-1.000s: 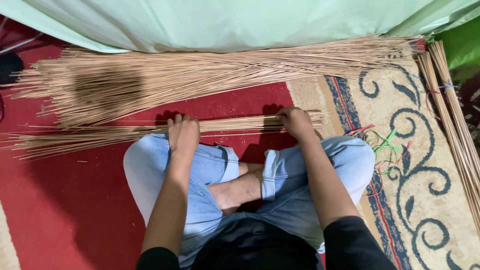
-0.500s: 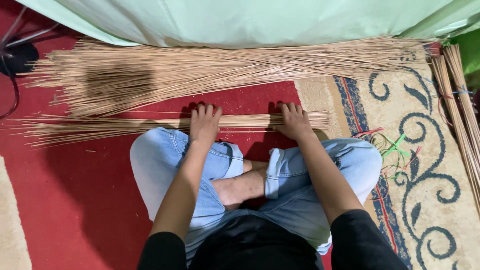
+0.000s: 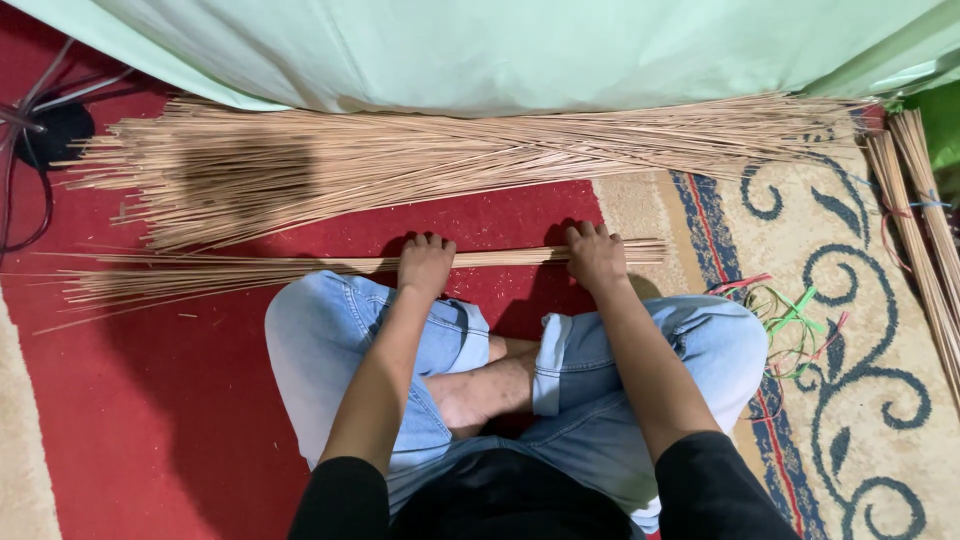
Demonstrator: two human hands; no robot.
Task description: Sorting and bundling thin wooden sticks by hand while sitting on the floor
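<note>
A thin bundle of pale sticks (image 3: 340, 266) is pressed to a red carpet (image 3: 200, 420) by both hands of a person seated cross-legged in rolled-up blue jeans (image 3: 330, 340) and black sleeves. The left hand (image 3: 425, 262) is laid palm down on the bundle near its middle, fingers curled over the far side of it; the right hand (image 3: 597, 256) is laid the same way near the bundle's blunt end, just short of where the sticks stop. Whether either grip is fully closed around the sticks cannot be told — only the backs of the hands are seen.

The bundle lies flat directly in front of the knees, its fanned tips spread away past the left hand. Beyond the bundle, well apart from it, a far larger heap of sticks (image 3: 450, 160) is spread along the edge of a pale green cloth (image 3: 520, 50). On the right-hand side of the bundle a beige rug with blue scrollwork (image 3: 870, 330) is seen, with a tangle of coloured strings (image 3: 790, 320) beside the right knee and more bundled sticks (image 3: 925, 220) at the rug's far edge. Dark cables (image 3: 40, 130) lie past the heap's fanned end.
</note>
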